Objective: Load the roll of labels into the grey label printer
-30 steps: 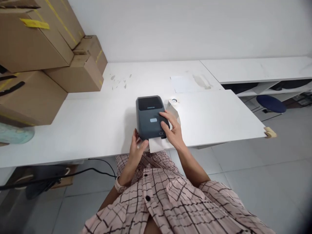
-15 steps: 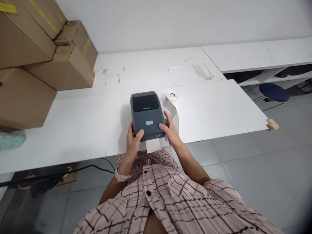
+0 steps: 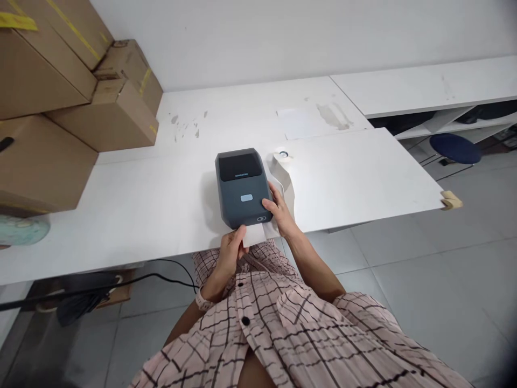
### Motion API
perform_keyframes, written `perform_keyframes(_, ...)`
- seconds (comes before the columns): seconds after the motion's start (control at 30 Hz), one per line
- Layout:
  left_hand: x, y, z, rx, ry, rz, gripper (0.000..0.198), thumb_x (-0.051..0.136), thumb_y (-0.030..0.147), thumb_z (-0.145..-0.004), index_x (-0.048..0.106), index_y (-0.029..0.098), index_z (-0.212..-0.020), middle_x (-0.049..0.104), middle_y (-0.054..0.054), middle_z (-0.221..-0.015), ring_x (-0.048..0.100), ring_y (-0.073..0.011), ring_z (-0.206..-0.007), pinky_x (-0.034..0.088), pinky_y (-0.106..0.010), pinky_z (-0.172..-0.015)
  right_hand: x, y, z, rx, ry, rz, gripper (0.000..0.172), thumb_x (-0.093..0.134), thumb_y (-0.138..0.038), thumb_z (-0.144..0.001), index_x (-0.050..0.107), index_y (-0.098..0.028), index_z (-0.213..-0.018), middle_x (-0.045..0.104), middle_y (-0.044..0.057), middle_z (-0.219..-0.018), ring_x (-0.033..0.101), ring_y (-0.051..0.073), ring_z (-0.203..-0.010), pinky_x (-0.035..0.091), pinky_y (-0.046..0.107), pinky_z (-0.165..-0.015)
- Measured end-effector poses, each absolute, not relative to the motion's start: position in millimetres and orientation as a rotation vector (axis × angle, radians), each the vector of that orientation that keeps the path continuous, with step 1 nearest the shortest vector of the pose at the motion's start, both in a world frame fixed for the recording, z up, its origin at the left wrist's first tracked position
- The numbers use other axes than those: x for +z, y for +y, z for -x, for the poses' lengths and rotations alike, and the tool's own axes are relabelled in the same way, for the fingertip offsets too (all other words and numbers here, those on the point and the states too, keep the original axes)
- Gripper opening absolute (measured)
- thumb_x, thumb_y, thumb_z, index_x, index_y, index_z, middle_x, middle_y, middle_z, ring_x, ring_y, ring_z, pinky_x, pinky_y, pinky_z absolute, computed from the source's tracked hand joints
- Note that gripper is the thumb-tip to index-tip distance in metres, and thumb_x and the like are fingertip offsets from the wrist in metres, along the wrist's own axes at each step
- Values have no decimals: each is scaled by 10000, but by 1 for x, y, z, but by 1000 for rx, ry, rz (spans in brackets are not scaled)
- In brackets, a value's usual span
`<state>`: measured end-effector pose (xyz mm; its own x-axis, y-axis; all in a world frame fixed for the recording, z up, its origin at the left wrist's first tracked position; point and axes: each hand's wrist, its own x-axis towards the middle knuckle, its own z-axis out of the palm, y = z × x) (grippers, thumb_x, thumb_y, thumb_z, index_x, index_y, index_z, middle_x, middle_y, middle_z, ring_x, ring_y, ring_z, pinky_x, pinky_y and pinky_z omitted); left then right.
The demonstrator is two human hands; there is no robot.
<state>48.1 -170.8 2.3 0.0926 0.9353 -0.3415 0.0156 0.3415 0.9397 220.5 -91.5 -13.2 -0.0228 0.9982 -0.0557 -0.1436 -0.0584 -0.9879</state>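
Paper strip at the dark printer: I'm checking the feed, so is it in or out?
Out: the paper strip juts out of the printer, its side held by the left hand. Any part inside is hidden.

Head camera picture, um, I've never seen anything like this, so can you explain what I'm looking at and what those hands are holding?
There's no robot here: these are a person's own bare hands, seen by a camera worn on the head, looking forward and down. A dark, boxy printer sits near the front edge of the white table. The right hand rests against its right side, thumb on top. The left hand appears to pinch the paper slip sticking out of the front. Beside the printer is a paper roll, and cardboard boxes are stacked on the left.
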Motion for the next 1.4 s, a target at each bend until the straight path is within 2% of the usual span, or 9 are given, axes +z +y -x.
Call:
perform_keyframes(0.2,16,-159,-54,891,1266,-952,605,721,715,-730,428,218,-548,291,88,-443,214,-57,-413,179,-246,-450,-2,-95,-223,1185,-1195,1218,868,667,-611,-841,366,-275,-1582,445,111,-1659,446,309,-1526,433,537,-1221)
perform_keyframes(0.37,11,-164,-37,823,1333,-1235,593,682,635,-813,420,212,-492,384,50,-423,334,-86,-435,254,-261,-488,33,-102,-225,408,-1719,1233,474,569,-314,-958,525,-327,-1430,750,48,-1281,505,284,-1465,322,585,-1269)
perform_keyframes(0.5,6,-170,-17,1021,1455,-1283,495,613,521,-915,529,212,-538,439,36,-468,408,-118,-477,350,-273,-535,51,-104,-216,186,-2111,1148,392,515,-256,-999,564,-326,-1381,802,35,-1126,611,291,-1360,284,597,-1281)
perform_keyframes(0.6,5,-165,-8,1269,1635,-1249,333,591,492,-957,688,218,-795,639,-7,-716,568,-158,-654,461,-277,-640,53,-107,-204,125,-2206,1159,318,465,-256,-1033,592,-289,-1323,787,64,-1125,677,287,-1262,298,585,-1286)
perform_keyframes(0.67,5,-158,-9,1351,1667,-1277,335,593,496,-969,711,235,-1142,729,-68,-1140,669,-212,-997,533,-311,-860,53,-109,-198,117,-2250,1153,289,440,-271,-1052,606,-267,-1289,784,75,-1083,696,291,-1227,318,577,-1286)
perform_keyframes(0.77,5,-148,-20,1278,1534,-1279,594,576,519,-989,498,274,-1524,466,-93,-1631,450,-274,-1493,400,-383,-1204,50,-114,-197,111,-2288,1152,310,461,-336,-1065,605,-229,-1317,776,117,-1154,666,310,-1298,329,569,-1292)
perform_keyframes(0.93,3,-148,-39,1229,1426,-1202,790,545,587,-993,249,303,-1668,215,-59,-1768,236,-294,-1622,283,-414,-1304,34,-135,-214,234,-2198,1155,478,544,-387,-1046,457,-324,-1512,586,92,-1553,484,324,-1502,232,672,-1300)
perform_keyframes(1.1,7,-149,-36,1302,1420,-1217,733,488,630,-1002,348,296,-1639,294,-61,-1743,251,-295,-1617,257,-437,-1318,12,-154,-223,565,-1801,1284,806,600,-511,-1001,161,-382,-1665,193,82,-1768,196,345,-1632,314,669,-1269)
perform_keyframes(1.4,39,-93,-26,1609,1207,-1333,645,386,660,-1022,509,284,-1531,486,-59,-1638,410,-266,-1546,373,-414,-1255,75,-97,-237,812,-1612,1024,804,392,-717,-1014,63,-409,-1680,214,33,-1768,271,312,-1614,318,599,-1288)
